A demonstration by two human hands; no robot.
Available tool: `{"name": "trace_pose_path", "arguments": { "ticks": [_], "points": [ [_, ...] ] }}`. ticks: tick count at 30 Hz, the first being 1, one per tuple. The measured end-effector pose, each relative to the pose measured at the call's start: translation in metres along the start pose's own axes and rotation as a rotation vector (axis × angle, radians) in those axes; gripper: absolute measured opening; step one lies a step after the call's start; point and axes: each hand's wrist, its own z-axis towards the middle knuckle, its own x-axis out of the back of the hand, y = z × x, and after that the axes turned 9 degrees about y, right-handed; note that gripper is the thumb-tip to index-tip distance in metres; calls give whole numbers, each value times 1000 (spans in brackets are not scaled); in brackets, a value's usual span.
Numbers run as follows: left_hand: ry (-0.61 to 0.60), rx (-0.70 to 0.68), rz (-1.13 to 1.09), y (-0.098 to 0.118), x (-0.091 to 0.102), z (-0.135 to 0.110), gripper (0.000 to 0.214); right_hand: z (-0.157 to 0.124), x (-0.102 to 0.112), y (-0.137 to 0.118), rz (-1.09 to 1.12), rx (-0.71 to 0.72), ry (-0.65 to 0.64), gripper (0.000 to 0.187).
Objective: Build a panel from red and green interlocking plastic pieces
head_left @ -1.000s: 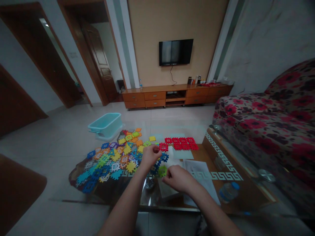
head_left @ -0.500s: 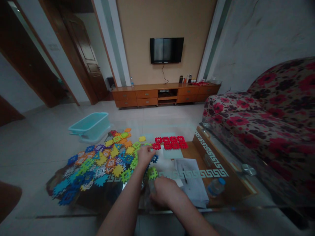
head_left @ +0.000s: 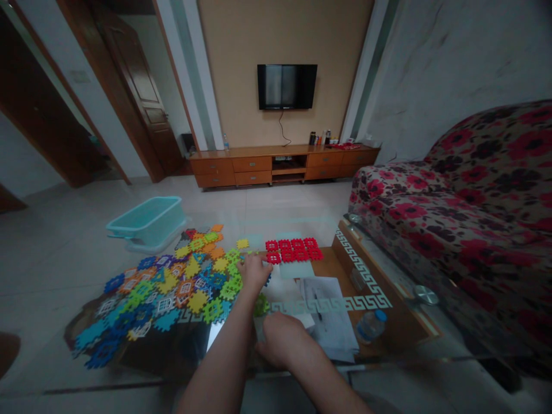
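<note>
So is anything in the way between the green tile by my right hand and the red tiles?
Nothing solid stands between the green tile and the red tiles: only flat white paper lies under that path, with your left hand just beside it.

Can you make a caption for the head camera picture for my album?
Left hand and right hand over colourful interlocking plastic tiles on a glass table.

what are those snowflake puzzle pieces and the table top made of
The interlocking snowflake pieces look like moulded plastic: flat, bright, even colours with a mostly matte finish and crisp notched edges. The table top looks like clear glossy glass, since the floor shows through it and it catches reflections, though the dim light hides finer detail.
</note>
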Motion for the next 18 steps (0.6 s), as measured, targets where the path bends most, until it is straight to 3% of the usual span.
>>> {"name": "trace_pose_path", "arguments": {
  "ticks": [18],
  "points": [
    [-9,-6,70,4,-2,1,23,4,-4,3,6,-12,-2,39]
  ]
}}
